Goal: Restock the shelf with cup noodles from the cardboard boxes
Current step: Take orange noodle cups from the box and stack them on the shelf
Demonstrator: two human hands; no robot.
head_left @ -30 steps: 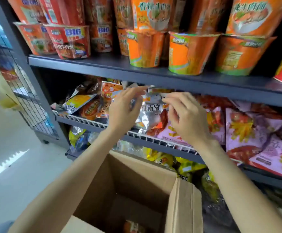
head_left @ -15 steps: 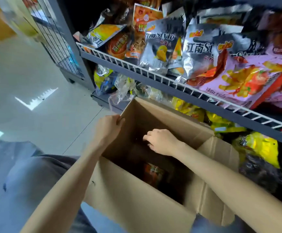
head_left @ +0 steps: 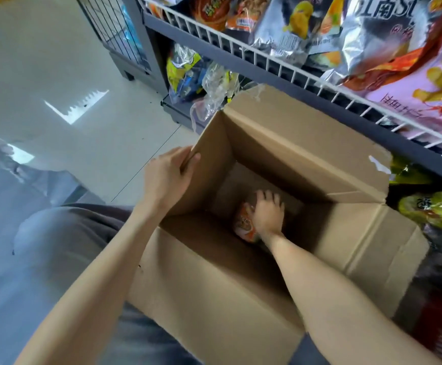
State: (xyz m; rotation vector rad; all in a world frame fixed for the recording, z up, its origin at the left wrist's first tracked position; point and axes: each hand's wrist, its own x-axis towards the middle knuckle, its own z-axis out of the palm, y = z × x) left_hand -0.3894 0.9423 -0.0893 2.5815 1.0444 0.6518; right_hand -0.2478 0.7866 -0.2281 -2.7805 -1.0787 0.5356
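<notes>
While the left hand (head_left: 167,177) grips the near-left flap of the cardboard box (head_left: 320,164), the right hand (head_left: 267,214) reaches deep inside, fingers curled over a cup noodle (head_left: 243,223) lying on its side at the bottom. Its orange side shows just left of the palm; whether the hold is firm cannot be told. Lifting likely calls for a straight upward path between the box walls. Far and right, the wire-fronted shelf (head_left: 280,64) of snack bags (head_left: 412,75) overhangs the box.
</notes>
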